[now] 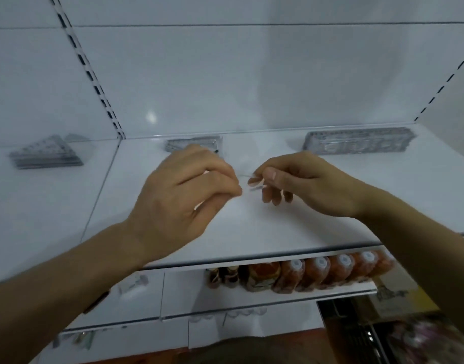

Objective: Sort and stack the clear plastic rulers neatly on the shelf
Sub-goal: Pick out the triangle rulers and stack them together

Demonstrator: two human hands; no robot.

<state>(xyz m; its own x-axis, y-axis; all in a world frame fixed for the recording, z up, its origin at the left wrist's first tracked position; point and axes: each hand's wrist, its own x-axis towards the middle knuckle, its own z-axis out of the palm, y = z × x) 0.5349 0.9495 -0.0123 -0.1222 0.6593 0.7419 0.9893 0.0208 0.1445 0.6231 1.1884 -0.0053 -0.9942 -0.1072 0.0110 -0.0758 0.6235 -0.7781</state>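
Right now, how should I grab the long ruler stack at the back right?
Probably take the long ruler stack by its two short ends, reaching from the front. It lies flat and lengthwise against the shelf's back wall, so only the ends and front edge are free.

A smooth, glossy white shelf [278, 232] is seen; clear plastic ruler stacks [357, 144] are laid far on it, and glossy orange plastic bottles [317, 274] are kept below.

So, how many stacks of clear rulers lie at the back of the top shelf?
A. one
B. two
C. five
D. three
D: three stacks show at the back, the triangular stack on the left, the middle stack partly behind the left hand, and the long stack on the right.
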